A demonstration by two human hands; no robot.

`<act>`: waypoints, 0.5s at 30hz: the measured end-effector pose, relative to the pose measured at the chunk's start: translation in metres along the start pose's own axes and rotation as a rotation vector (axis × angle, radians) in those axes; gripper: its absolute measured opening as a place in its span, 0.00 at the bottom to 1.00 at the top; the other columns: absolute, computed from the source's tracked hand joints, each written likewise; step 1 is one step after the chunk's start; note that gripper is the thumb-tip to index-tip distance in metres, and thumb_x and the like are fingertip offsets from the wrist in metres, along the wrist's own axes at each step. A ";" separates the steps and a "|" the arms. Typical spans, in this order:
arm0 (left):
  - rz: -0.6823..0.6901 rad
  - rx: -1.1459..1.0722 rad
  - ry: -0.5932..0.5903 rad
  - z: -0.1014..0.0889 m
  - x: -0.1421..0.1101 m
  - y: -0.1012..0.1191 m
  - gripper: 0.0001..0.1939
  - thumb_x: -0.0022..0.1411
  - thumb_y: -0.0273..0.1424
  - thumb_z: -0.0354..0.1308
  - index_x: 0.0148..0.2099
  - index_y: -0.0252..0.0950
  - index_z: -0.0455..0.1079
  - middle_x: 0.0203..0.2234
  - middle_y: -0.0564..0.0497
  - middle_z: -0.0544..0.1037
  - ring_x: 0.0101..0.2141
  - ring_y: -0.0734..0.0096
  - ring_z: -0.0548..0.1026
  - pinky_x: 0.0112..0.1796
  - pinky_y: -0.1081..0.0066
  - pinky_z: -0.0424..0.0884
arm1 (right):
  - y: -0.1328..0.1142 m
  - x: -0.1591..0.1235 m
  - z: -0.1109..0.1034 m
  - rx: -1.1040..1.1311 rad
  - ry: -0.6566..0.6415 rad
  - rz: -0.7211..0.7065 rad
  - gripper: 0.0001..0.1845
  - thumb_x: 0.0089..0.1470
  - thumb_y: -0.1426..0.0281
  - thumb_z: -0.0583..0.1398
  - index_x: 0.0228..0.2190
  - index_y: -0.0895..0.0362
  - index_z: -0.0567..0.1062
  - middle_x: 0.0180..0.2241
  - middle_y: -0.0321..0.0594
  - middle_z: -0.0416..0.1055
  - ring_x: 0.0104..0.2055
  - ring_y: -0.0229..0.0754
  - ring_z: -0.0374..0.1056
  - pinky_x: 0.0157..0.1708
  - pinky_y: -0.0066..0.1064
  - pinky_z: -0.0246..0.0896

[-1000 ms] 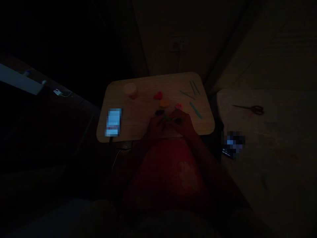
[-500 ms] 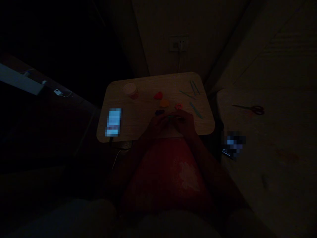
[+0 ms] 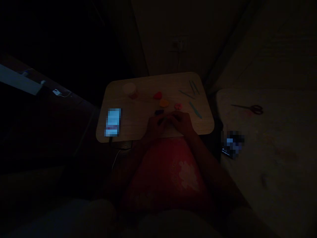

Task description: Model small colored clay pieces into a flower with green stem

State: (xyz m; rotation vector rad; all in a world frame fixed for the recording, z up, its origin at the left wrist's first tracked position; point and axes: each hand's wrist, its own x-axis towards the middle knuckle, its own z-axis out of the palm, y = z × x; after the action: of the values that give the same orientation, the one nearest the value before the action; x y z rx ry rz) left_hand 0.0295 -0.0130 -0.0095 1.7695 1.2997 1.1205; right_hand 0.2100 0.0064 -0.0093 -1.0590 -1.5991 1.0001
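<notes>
Head view: in a very dim room, a wall [image 3: 160, 56] with a socket [image 3: 179, 44] rises beyond a pale wooden table [image 3: 138, 122]; a pale surface [image 3: 267, 185] lies to the right, bearing scissors [image 3: 255, 109]. Over the table's near edge, the left hand [image 3: 155, 126] and right hand [image 3: 182, 123] meet, fingers curled inward; whether they clasp anything is too dark to tell. A lit, blurred screen [image 3: 113, 122] lies at the table's left, a tub [image 3: 129, 88] at far left. At right, a blue knife [image 3: 195, 110] slants from far left to near right, near thin sticks [image 3: 194, 87]. Just beyond the hands lie the dark lump [image 3: 159, 112], its long axis roughly left to right, and the roundish pink piece [image 3: 178, 106]; orange [image 3: 163, 103] and red lumps [image 3: 158, 95] sit farther back.
</notes>
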 end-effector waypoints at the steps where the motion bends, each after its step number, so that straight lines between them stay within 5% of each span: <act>1: 0.006 0.016 0.010 0.000 0.000 0.000 0.12 0.66 0.39 0.63 0.41 0.34 0.80 0.33 0.47 0.83 0.33 0.64 0.77 0.37 0.66 0.75 | -0.001 0.000 0.000 -0.034 -0.018 -0.009 0.20 0.60 0.52 0.65 0.30 0.56 0.83 0.25 0.37 0.78 0.26 0.39 0.70 0.28 0.29 0.63; 15: -0.014 0.009 -0.031 0.000 0.002 0.009 0.15 0.68 0.41 0.60 0.32 0.36 0.69 0.24 0.55 0.71 0.27 0.72 0.67 0.31 0.70 0.64 | 0.001 0.000 0.000 -0.117 0.017 -0.097 0.14 0.62 0.59 0.63 0.30 0.56 0.82 0.27 0.38 0.78 0.28 0.40 0.70 0.30 0.31 0.61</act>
State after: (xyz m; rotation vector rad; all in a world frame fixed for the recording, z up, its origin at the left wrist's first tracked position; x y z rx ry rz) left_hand 0.0338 -0.0134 -0.0013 1.7747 1.2982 1.0775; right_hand 0.2104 0.0063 -0.0101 -1.0551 -1.6953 0.8388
